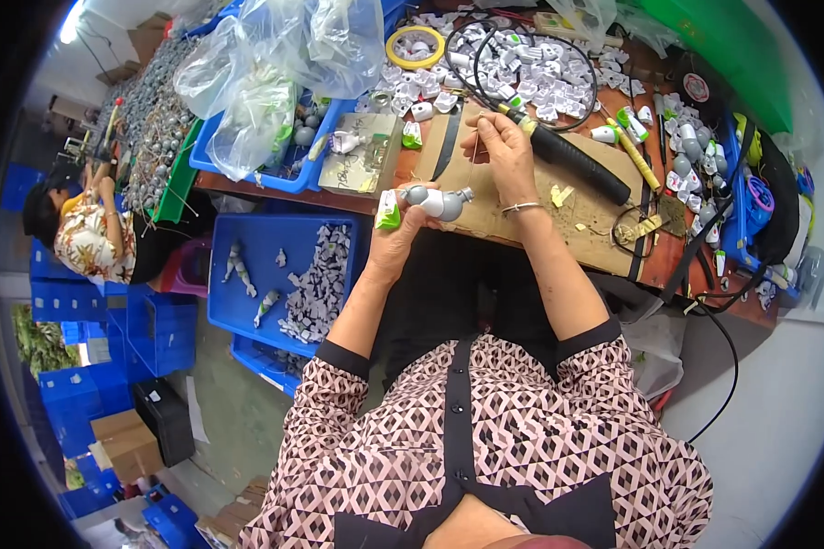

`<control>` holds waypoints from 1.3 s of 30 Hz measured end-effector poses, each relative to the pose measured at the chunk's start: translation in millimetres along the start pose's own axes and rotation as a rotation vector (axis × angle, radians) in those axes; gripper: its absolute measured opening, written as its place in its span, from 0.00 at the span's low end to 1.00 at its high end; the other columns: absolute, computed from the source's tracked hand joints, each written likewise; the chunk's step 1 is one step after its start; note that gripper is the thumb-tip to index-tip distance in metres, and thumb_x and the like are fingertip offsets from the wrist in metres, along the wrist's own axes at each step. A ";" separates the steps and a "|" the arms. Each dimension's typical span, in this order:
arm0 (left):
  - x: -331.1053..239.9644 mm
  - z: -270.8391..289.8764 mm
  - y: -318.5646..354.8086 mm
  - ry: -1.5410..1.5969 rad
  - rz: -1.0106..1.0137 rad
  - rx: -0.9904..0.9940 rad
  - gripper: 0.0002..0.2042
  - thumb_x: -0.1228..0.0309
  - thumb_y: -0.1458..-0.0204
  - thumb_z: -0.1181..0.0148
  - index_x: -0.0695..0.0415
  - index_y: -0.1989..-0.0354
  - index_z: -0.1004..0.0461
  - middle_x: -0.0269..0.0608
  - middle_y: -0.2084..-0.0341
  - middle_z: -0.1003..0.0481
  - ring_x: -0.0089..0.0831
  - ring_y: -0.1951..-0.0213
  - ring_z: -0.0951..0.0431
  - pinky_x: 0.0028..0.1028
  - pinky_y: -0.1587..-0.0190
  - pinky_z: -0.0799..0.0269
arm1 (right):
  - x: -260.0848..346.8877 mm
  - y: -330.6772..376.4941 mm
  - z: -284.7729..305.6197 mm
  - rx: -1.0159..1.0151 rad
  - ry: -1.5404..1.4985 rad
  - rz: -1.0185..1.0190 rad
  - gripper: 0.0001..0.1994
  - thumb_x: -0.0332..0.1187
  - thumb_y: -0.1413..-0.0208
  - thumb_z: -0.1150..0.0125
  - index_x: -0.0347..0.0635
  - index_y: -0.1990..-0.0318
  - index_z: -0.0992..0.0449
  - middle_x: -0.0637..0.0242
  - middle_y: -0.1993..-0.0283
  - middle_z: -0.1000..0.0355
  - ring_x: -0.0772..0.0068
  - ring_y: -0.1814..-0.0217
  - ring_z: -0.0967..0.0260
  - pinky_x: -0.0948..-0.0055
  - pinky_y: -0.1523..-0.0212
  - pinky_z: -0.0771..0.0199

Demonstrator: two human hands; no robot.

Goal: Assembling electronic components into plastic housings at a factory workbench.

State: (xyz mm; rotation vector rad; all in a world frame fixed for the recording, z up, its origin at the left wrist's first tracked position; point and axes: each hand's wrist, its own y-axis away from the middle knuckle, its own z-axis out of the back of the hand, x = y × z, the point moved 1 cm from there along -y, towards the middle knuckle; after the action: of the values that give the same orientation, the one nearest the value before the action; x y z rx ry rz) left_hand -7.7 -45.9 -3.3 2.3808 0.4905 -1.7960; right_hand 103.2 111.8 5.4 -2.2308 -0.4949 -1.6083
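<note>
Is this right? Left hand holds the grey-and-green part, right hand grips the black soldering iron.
Not quite. In the head view the left hand does hold the grey-and-green part, but the right hand pinches a thin wire; the black soldering iron lies on the bench beside it.

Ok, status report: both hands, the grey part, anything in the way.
Left hand gripping grey toy part with green end. Right hand pinching thin wire above cardboard mat. Black soldering tool lying close beside right hand.
</note>
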 end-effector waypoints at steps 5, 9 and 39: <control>-5.4 6.4 6.0 0.000 0.031 0.022 0.20 0.59 0.43 0.47 0.62 0.50 0.34 0.41 0.58 0.28 0.26 0.62 0.26 0.25 0.60 0.29 | -2.0 0.1 -7.2 0.038 -0.286 -0.166 0.09 0.36 0.41 0.47 0.41 0.60 0.26 0.75 0.75 0.30 0.83 0.74 0.33 0.81 0.69 0.31; -6.2 16.0 12.6 -0.004 0.035 0.014 0.19 0.59 0.42 0.50 0.62 0.49 0.34 0.42 0.57 0.28 0.28 0.58 0.26 0.27 0.58 0.28 | -8.5 0.9 -13.1 0.092 -0.418 -0.276 0.09 0.36 0.42 0.46 0.40 0.60 0.27 0.76 0.76 0.32 0.84 0.74 0.35 0.82 0.70 0.32; -62.8 65.7 -46.4 0.111 -0.231 -0.237 0.17 0.69 0.42 0.52 0.60 0.45 0.42 0.50 0.56 0.30 0.37 0.56 0.26 0.34 0.59 0.22 | -13.6 -38.6 -69.8 0.333 0.831 0.165 0.11 0.36 0.54 0.42 0.36 0.72 0.24 0.63 0.76 0.27 0.72 0.74 0.30 0.73 0.69 0.31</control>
State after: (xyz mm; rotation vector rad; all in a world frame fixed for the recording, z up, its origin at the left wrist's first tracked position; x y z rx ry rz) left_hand -98.1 -32.6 42.0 2.3451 0.9698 -1.5862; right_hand 23.0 112.0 16.1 -1.1782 -0.2933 -1.9837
